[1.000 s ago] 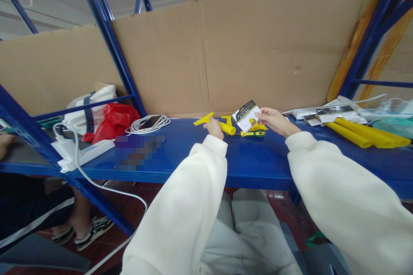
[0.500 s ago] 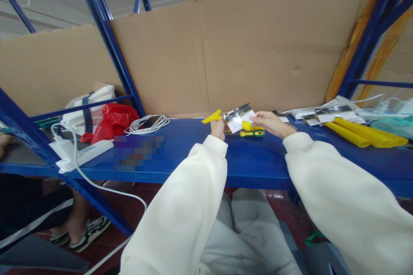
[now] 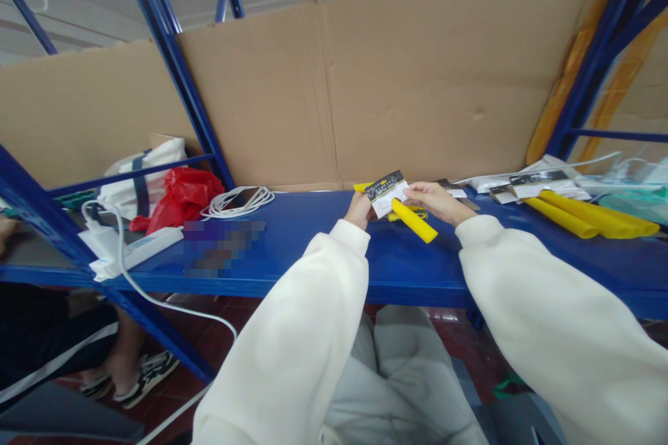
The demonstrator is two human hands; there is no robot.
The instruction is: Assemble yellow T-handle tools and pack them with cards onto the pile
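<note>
A card (image 3: 385,196) with a black top and a white lower part is between my hands, above the blue shelf. My left hand (image 3: 359,208) is closed on its left side, and a bit of yellow shows above the fingers. The fingertips of my right hand (image 3: 434,199) pinch the card's right edge. From the card a yellow tube (image 3: 416,222) slants down to the right; how it joins the card is hidden. Behind the tube, a green and yellow tool (image 3: 422,213) lies on the shelf, mostly covered.
Yellow tubes (image 3: 595,215) and packaging (image 3: 547,183) lie on the right. A coiled white cable (image 3: 239,201), a red bag (image 3: 188,196) and a white power strip (image 3: 151,247) are on the left. Cardboard (image 3: 417,83) stands behind the blue shelf (image 3: 307,243). A person's leg shows lower left.
The yellow piece at the card has swung round, so a long tube now points down to the right over the tool. The card has tilted, and less yellow sticks out at my left hand.
</note>
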